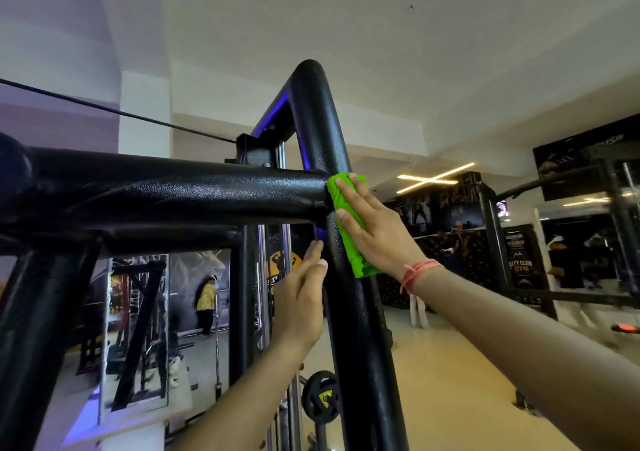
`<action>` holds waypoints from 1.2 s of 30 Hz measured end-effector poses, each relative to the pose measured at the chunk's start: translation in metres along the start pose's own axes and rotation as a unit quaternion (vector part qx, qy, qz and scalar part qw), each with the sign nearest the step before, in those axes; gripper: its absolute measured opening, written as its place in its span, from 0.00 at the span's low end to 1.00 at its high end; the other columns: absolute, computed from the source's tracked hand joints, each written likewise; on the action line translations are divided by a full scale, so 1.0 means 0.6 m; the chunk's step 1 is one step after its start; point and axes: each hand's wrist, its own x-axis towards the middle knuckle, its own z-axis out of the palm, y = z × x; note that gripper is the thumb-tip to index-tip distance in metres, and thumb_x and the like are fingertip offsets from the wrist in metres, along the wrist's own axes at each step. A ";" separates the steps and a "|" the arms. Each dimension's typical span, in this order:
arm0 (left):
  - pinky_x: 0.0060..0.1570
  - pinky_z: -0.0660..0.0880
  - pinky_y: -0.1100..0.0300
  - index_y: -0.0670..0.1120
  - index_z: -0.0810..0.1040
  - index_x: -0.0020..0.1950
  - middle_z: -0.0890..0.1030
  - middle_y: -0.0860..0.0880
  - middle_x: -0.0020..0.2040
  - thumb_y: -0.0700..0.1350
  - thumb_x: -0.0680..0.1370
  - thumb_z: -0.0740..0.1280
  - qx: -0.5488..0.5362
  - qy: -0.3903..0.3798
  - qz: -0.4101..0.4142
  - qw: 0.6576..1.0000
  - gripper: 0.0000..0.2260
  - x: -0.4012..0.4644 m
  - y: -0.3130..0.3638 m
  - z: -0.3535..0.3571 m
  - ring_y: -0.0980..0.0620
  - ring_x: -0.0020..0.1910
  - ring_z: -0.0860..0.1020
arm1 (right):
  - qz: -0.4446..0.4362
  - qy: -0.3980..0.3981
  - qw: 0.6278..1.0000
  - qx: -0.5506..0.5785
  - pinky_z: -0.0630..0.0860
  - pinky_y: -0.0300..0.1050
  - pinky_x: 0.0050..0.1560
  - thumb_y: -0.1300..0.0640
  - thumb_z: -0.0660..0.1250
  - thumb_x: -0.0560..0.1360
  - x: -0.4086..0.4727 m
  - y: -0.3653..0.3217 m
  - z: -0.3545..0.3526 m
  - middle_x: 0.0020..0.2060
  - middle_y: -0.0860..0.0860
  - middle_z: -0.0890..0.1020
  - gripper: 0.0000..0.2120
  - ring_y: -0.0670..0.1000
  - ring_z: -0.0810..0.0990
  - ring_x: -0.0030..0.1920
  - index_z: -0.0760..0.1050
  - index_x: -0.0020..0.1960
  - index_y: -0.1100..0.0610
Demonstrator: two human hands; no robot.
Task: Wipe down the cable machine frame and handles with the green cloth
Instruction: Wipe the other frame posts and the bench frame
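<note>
Gym, black frame upright (349, 294); right hand (375, 232) fingers flat on green cloth (346, 222); left hand (299, 307) fingers straight, touching upright

The green cloth (348, 223) lies flat against the frame's black upright (360, 329).

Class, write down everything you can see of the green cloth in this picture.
The green cloth is bright lime, soft and crumpled, folded into a long strip. It lies pressed along the black upright post of the frame, starting beside the joint with the horizontal bar. The right hand holds it flat there with straight fingers, covering its middle; its wrinkled lower end sticks out below the palm.
</note>
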 end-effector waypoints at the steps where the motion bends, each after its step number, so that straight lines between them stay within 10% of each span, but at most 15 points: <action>1: 0.75 0.65 0.55 0.47 0.75 0.73 0.75 0.57 0.71 0.52 0.78 0.61 -0.015 0.001 -0.013 1.000 0.24 -0.001 -0.002 -0.002 0.67 0.70 0.70 | 0.000 0.004 1.000 0.010 0.53 0.42 0.79 0.42 0.57 0.84 -0.015 -0.001 0.007 0.81 0.39 0.52 0.25 0.42 0.51 0.80 0.56 0.79 0.35; 8: 0.75 0.65 0.49 0.46 0.75 0.72 0.75 0.55 0.71 0.49 0.82 0.61 -0.070 -0.008 -0.028 0.997 0.19 -0.005 -0.003 -0.006 0.64 0.70 0.71 | 0.008 -0.020 1.000 0.015 0.53 0.41 0.78 0.42 0.59 0.84 -0.054 -0.001 0.009 0.80 0.35 0.52 0.23 0.35 0.51 0.78 0.60 0.78 0.34; 15: 0.77 0.62 0.50 0.50 0.72 0.74 0.70 0.59 0.75 0.57 0.78 0.58 -0.051 -0.056 -0.031 0.997 0.26 -0.025 -0.020 -0.010 0.67 0.73 0.66 | 0.052 -0.007 0.996 0.078 0.40 0.16 0.64 0.48 0.59 0.84 -0.166 -0.010 0.042 0.80 0.36 0.52 0.25 0.32 0.50 0.77 0.60 0.79 0.42; 20: 0.78 0.59 0.50 0.51 0.67 0.78 0.66 0.59 0.78 0.59 0.78 0.57 -0.041 -0.069 -0.036 0.996 0.28 -0.033 -0.021 -0.001 0.66 0.75 0.62 | 0.097 0.014 0.985 0.144 0.51 0.30 0.75 0.47 0.60 0.84 -0.123 0.003 0.032 0.79 0.36 0.56 0.24 0.31 0.54 0.76 0.59 0.78 0.36; 36: 0.79 0.58 0.51 0.54 0.68 0.77 0.64 0.66 0.76 0.60 0.83 0.55 -0.049 -0.106 -0.057 0.992 0.24 -0.088 -0.051 -0.011 0.70 0.74 0.61 | 0.118 0.028 0.987 0.103 0.43 0.18 0.67 0.50 0.59 0.85 -0.246 -0.035 0.070 0.81 0.42 0.53 0.26 0.27 0.45 0.75 0.57 0.81 0.46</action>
